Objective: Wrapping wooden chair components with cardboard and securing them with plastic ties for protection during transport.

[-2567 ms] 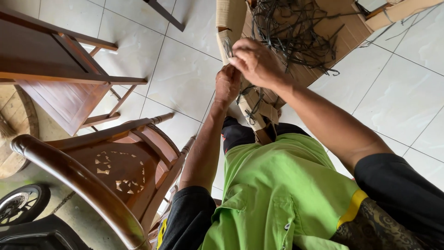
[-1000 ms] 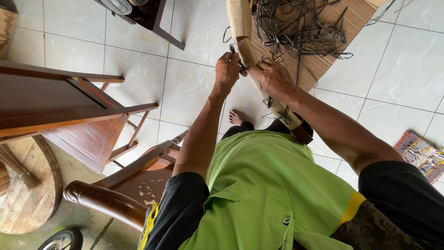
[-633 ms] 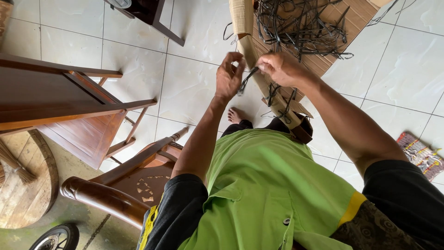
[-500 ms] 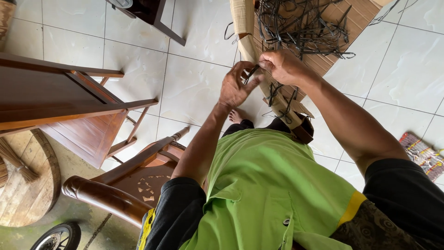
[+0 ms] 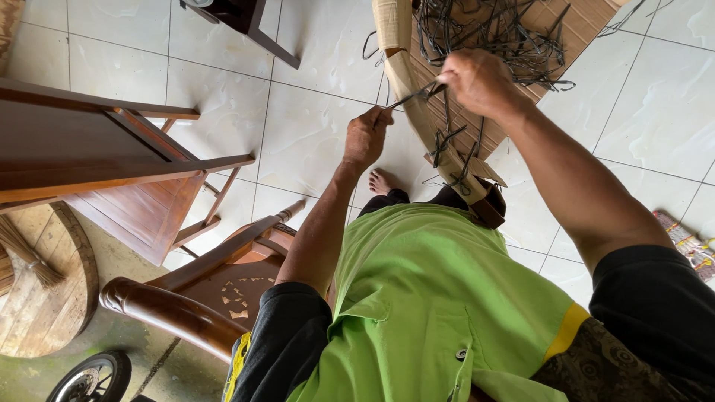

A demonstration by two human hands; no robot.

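Observation:
My left hand point(image 5: 366, 137) and my right hand point(image 5: 477, 77) each grip one end of a thin dark strand point(image 5: 414, 95) stretched between them. They work over a curved pale chair frame point(image 5: 426, 119) that leans against my knee. Behind it a loose tangle of dark strands point(image 5: 491, 30) hangs over a woven brown panel point(image 5: 566, 22). Short dark strand ends stick out lower on the frame. My bare foot point(image 5: 381, 181) rests on the white tiles.
A dark wooden chair point(image 5: 186, 298) with a carved back stands at my left. A wooden table point(image 5: 97, 156) stands further left, with a round wooden spool top point(image 5: 52, 305) and a wheel point(image 5: 89, 376) below. Small packets point(image 5: 685, 242) lie at the right.
My hands were together at the frame; now they have pulled apart, left hand down-left, right hand up-right, drawing the dark strand taut between them.

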